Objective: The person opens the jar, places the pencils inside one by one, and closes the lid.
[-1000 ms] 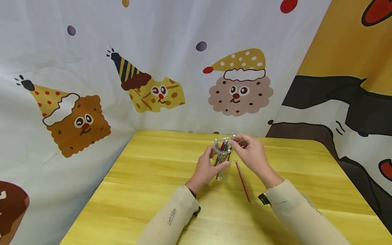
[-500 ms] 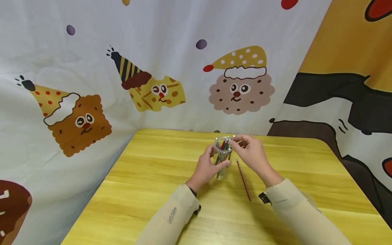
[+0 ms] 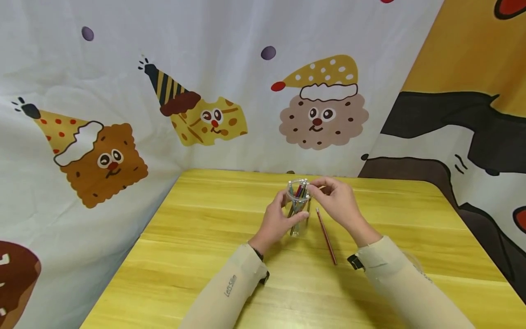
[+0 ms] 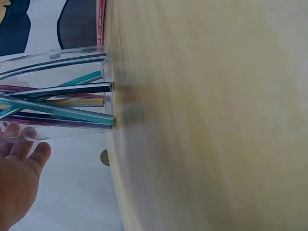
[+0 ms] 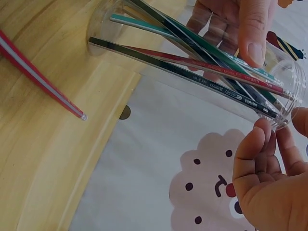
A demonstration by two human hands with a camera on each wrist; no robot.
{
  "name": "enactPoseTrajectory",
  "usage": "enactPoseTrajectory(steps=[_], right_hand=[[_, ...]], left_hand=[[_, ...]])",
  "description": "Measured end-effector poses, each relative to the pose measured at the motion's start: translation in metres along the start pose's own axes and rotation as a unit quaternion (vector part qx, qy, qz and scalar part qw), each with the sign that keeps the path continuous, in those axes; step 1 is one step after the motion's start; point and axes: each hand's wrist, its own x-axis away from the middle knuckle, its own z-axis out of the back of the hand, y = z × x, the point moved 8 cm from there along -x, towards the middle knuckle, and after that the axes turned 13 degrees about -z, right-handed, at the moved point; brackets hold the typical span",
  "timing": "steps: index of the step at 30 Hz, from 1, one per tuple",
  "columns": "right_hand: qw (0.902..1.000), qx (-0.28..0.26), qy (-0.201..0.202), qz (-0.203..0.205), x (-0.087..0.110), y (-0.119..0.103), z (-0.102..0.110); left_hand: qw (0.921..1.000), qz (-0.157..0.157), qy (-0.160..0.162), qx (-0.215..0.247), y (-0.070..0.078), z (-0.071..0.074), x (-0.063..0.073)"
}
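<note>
A clear jar [image 3: 297, 232] stands upright on the table, several pencils [image 5: 207, 77] leaning inside it with their white-tipped ends up. My left hand [image 3: 276, 224] grips the jar around its side, thumb across the near wall. At the rim's right side is my right hand [image 3: 339, 201], its fingers loosely bent. In the right wrist view its fingertips sit by the rim next to a dark green pencil [image 5: 192, 81]; no pencil shows between them. To the right of the jar lies one red pencil [image 3: 326, 237] on the table.
The yellow wooden table [image 3: 197, 228] ends a short way behind the jar. A hanging cloth [image 3: 230, 36] with cartoon figures closes off the back and left. Both forearms reach in from the near side.
The white pencil tip that stood up at my right fingertips no longer shows above them. My left hand keeps its grip on the jar; the view has tilted slightly.
</note>
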Motion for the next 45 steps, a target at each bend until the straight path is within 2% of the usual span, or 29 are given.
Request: enactPoseTrajectory(steps=[5,9,11,13,15,17,20,22,25,32,38,45], right_hand=[[0.9998,-0.015,-0.005,-0.012,-0.004,0.004,0.006],[0.9994,-0.019,0.010,-0.027,-0.012,0.017,0.014],[0.9990,0.001,0.011,-0.044,-0.018,0.028,0.016],[0.9967,0.046,-0.008,-0.066,-0.023,0.043,0.013],[0.9888,0.110,-0.044,-0.090,-0.026,0.058,0.005],[0.9755,0.169,-0.086,-0.110,-0.028,0.074,-0.006],[0.9592,0.213,-0.132,-0.130,-0.030,0.094,-0.023],[0.9543,0.216,-0.149,-0.142,-0.031,0.103,-0.032],[0.9520,0.216,-0.162,-0.145,-0.034,0.109,-0.041],[0.9454,0.233,-0.164,-0.158,-0.041,0.117,-0.049],[0.9458,0.232,-0.161,-0.160,-0.041,0.117,-0.051],[0.9457,0.223,-0.167,-0.168,-0.032,0.122,-0.056]], left_hand=[[1.0000,0.005,-0.002,-0.001,0.000,0.000,-0.001],[0.9999,0.013,-0.002,-0.004,-0.001,-0.001,-0.001],[0.9998,0.017,-0.002,-0.005,-0.002,-0.001,-0.002],[0.9998,0.019,-0.002,-0.005,-0.002,0.000,-0.002],[0.9997,0.023,0.000,-0.002,-0.001,0.000,-0.004],[0.9997,0.025,0.002,0.001,0.000,0.001,-0.005],[0.9997,0.025,0.004,0.001,0.001,0.003,-0.007],[0.9997,0.023,0.005,-0.002,0.001,0.004,-0.008],[0.9998,0.019,0.005,-0.004,0.002,0.004,-0.009],[0.9998,0.017,0.002,-0.010,0.001,0.005,-0.010],[0.9999,0.013,0.001,-0.010,0.002,0.004,-0.009],[0.9998,0.017,-0.004,-0.006,0.002,0.000,0.000]])
